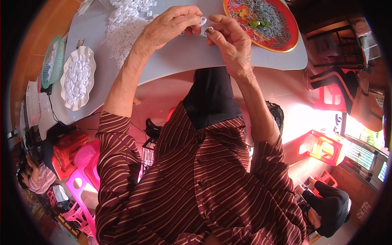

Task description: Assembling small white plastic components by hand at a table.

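Above the grey table (171, 61), my left hand (173, 24) pinches a small white plastic clip (203, 20) with a rounded end, between thumb and fingertips. Close beside it, my right hand (232, 43) is closed in a pinch at the clip's lower side. A thin grey nail seems to sit between its thumb and forefinger, too small to be sure. Left of my left hand spreads a heap of loose white clips (122, 38). Right of my right hand stands a red, flower-patterned tray (292, 30) with many thin grey nails (269, 20).
A white wavy-edged dish (93, 65) full of finished-looking white pieces and a green basket (45, 79) stand at the table's left. Pink and red plastic stools (326, 148) are around on the floor. Other people sit at the left, right and lower right.
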Motion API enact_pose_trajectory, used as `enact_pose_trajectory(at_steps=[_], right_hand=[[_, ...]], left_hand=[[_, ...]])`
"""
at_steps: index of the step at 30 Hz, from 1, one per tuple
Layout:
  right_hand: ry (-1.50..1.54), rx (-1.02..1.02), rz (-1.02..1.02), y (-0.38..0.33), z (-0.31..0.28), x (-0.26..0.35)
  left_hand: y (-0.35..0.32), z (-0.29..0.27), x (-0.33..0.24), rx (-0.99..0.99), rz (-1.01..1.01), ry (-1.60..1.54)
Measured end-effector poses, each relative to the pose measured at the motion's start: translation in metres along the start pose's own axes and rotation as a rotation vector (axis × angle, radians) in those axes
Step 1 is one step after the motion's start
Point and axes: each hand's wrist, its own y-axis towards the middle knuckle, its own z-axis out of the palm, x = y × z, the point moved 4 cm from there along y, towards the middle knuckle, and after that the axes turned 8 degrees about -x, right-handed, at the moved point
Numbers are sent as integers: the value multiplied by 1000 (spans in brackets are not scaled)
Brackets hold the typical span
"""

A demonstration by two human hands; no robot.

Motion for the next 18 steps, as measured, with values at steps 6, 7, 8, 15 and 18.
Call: enact_pose_trajectory(at_steps=[6, 7, 8, 15, 18], right_hand=[[-65, 18, -18, -1, 1, 3], [-74, 22, -27, -1, 2, 3], [-84, 25, -35, -2, 2, 3], [-87, -1, -52, -2, 2, 3], [-42, -25, -46, -3, 2, 4]], left_hand=[[4, 0, 0, 16, 57, 228], [5, -1, -1, 15, 55, 228], [6, -1, -3, 53, 80, 272], [7, 1, -9, 144, 39, 390], [-2, 4, 1, -108, 185, 323]])
